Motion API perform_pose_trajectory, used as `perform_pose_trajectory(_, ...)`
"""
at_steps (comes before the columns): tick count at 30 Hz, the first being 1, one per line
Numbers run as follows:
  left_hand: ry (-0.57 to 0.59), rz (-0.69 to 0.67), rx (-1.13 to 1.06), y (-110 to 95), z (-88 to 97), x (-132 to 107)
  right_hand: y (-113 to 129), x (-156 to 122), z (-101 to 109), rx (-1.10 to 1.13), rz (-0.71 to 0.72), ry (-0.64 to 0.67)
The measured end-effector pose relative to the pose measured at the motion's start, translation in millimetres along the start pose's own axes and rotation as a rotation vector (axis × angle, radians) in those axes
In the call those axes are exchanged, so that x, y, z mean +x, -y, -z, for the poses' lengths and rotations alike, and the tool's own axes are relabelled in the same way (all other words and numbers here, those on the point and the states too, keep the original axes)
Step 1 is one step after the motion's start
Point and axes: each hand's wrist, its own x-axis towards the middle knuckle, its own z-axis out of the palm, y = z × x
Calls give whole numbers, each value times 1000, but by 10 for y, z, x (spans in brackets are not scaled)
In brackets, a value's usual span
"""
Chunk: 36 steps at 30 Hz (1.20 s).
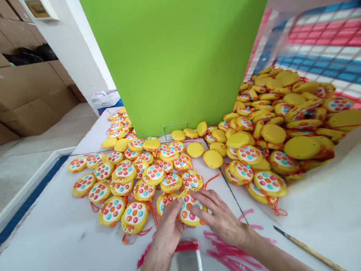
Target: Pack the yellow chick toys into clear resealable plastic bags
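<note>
The left hand (168, 230) and the right hand (219, 217) both hold one round yellow toy (188, 213). Their fingers bend over its edges, so both hands are half closed and gripping it. The toy is near the front of the white worktop (33, 235), just past a clear plastic bag (184, 266) with a red strip. It looks light and stiff, maybe like painted plastic. Its smooth top may slip, so the rim looks like the best place to hold. It has bright dots and an orange string. More toys (139, 173) lie farther off, a big heap (281, 117) sits on the right, and a thin brush (309, 253) lies near.
</note>
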Motion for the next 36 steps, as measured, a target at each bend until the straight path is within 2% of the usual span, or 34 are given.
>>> perform_pose_trajectory(1,-7,-16,17,3,-4,-7,51,-38,-2,71,-84,-26)
perform_pose_trajectory(3,-30,-42,31,18,14,-41,132,-90,0,298,-368,-141)
perform_pose_trajectory(6,-68,-75,46,58,45,-113,248,-97,-5,844,-816,-274)
perform_pose_trajectory(8,-84,-91,57,85,36,-166,334,-62,-36,1177,-962,-285)
perform_pose_trajectory(10,-117,-114,73,104,6,-223,415,-18,-84,1377,-994,-289)
perform_pose_trajectory(12,-137,-146,120,115,-25,-279,482,16,-132,1463,-995,-316)
perform_pose_trajectory(18,-171,-236,367,192,-17,-368,576,-11,-179,1463,-1019,-392)
perform_pose_trajectory(21,-212,-264,446,217,34,-384,587,-37,-171,1469,-1018,-366)
perform_pose_trajectory(24,-159,-245,492,196,101,-400,597,-42,-159,1504,-1000,-313)
perform_pose_trajectory(27,-118,-220,448,177,149,-404,627,-29,-138,1483,-976,-299)
perform_pose_trajectory(32,-145,-135,117,221,148,-374,682,-18,-105,1367,-970,-244)
perform_pose_trajectory(34,-165,-134,65,205,157,-340,624,-39,-110,1276,-976,-203)
perform_pose_trajectory(36,-203,-151,59,113,195,-278,464,-77,-131,1080,-958,-145)
